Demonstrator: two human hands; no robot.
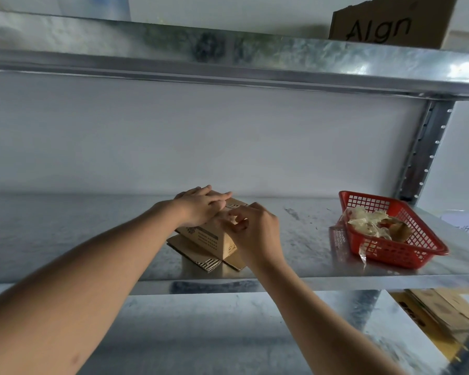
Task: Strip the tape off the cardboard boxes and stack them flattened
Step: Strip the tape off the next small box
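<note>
Galvanised metal shelf (295,239) against a white wall: near its front edge, around the middle, a small cardboard box (210,238) sits on flattened cardboard (198,255). My left hand (201,205) lies flat on the box's top, fingers straight and pressed together. My right hand (255,228) is at the box's right end, touching it, fingers curled and pinching at its top edge; what they pinch I cannot tell. Towards the shelf's right end stands a red basket (406,253) holding crumpled tape (368,223). On the upper shelf, far right, stands a printed carton (390,25).
</note>
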